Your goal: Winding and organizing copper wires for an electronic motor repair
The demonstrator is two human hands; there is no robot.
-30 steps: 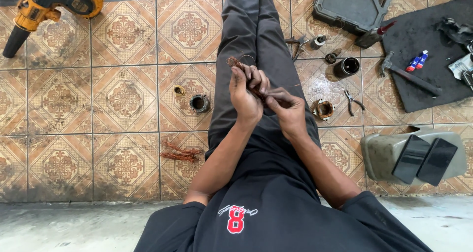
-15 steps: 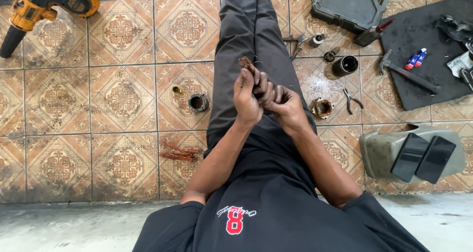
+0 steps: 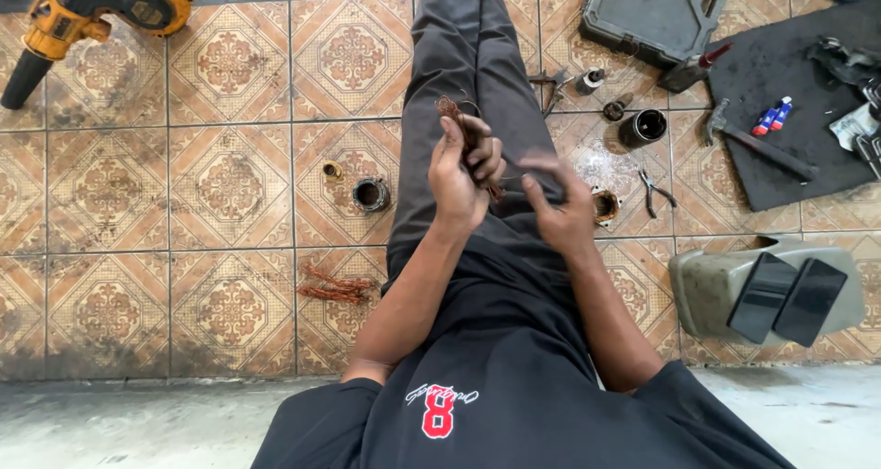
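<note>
Copper wire bundle [image 3: 462, 129], clenched in left hand [image 3: 459, 175], points up-left away from the body; right hand [image 3: 560, 207] open.

Bare tiles lie left; right, pliers [image 3: 657, 191] and cylinder [image 3: 641, 128] crowd the floor.

Left hand [image 3: 462, 177] raised with closed grip, right hand [image 3: 560, 207] beside it, fingers loosely spread

Head view looks steeply down; tiled floor [image 3: 229, 184] near.
</note>
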